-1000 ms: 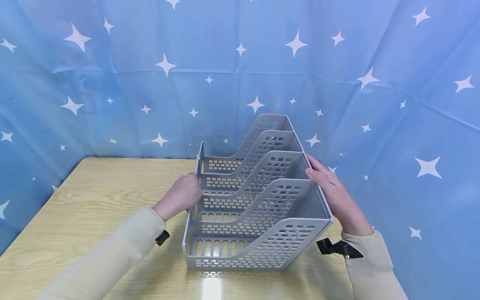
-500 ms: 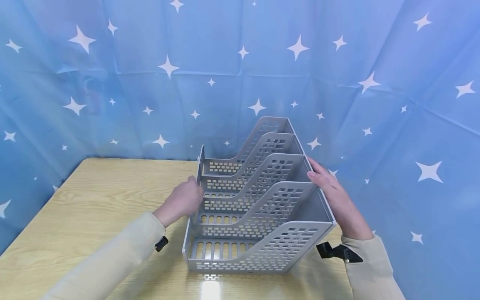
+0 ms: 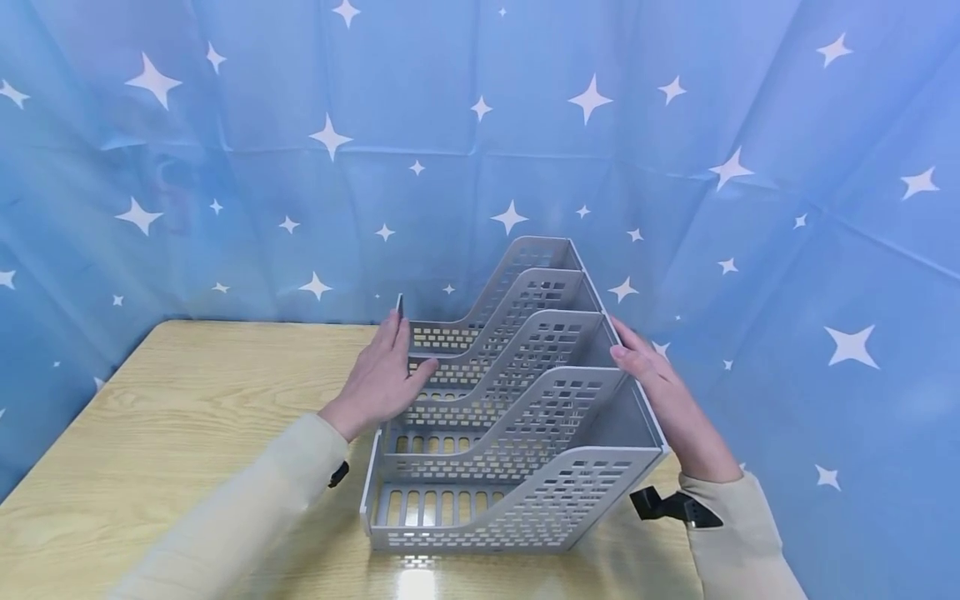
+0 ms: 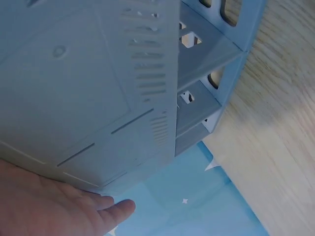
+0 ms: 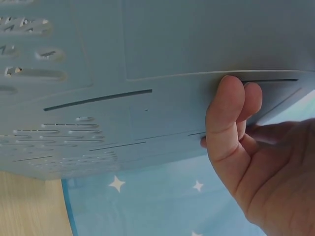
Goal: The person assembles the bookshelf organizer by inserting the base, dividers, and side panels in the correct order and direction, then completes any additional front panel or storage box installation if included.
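A grey plastic file holder (image 3: 525,467) stands on the table, its slotted dividers stepping from a low wall on the left up to a tall wall on the right. My left hand (image 3: 384,371) lies over the low wall, fingers straight along it and thumb reaching over the inner side. In the left wrist view, part of that hand (image 4: 64,209) shows beside the slotted outer face. My right hand (image 3: 667,392) holds the tall wall, thumb at its upper edge and fingers on the outer face. In the right wrist view, bent fingertips (image 5: 229,93) touch this face.
The wooden table (image 3: 225,375) extends to the left of the holder. A blue curtain (image 3: 450,125) with white stars hangs behind and along the right side. Both wrists carry black straps, the right one (image 3: 678,507) clearly visible.
My left hand has gone from a curled grip at the low wall to straight fingers over it, moving slightly up and right. The right hand keeps its place; the view has shifted a little.
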`<action>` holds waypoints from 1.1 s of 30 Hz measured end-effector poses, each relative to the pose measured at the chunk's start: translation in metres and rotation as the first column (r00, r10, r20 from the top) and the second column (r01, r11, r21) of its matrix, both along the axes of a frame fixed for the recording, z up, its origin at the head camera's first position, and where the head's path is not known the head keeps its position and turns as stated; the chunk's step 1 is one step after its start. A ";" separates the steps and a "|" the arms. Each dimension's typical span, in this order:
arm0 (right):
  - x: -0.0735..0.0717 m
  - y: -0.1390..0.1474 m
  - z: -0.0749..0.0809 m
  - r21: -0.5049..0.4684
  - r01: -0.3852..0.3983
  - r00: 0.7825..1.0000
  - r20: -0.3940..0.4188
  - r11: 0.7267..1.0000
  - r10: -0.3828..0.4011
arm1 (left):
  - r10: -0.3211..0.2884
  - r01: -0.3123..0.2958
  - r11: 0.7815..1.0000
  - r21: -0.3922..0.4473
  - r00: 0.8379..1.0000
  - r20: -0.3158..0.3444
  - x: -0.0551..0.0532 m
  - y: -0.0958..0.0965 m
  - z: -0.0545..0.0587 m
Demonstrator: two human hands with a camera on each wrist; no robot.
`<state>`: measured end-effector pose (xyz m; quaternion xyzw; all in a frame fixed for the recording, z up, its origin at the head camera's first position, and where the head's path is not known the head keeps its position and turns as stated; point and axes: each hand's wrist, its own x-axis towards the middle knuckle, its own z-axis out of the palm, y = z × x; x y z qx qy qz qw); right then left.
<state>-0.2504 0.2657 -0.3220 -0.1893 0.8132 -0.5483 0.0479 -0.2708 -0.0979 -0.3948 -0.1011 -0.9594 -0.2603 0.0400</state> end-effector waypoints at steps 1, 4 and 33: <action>-0.001 0.000 0.001 -0.011 -0.011 1.000 0.010 1.000 0.011 | 0.003 -0.003 1.000 -0.002 1.000 -0.001 0.000 0.001 0.000; -0.004 0.000 0.003 -0.037 -0.035 0.998 0.044 0.999 0.036 | 0.001 -0.002 1.000 -0.007 1.000 -0.024 -0.001 0.003 -0.002; -0.008 0.001 -0.001 -0.068 -0.042 0.998 0.052 0.997 0.046 | 0.030 -0.030 1.000 0.001 1.000 -0.001 -0.004 0.002 -0.046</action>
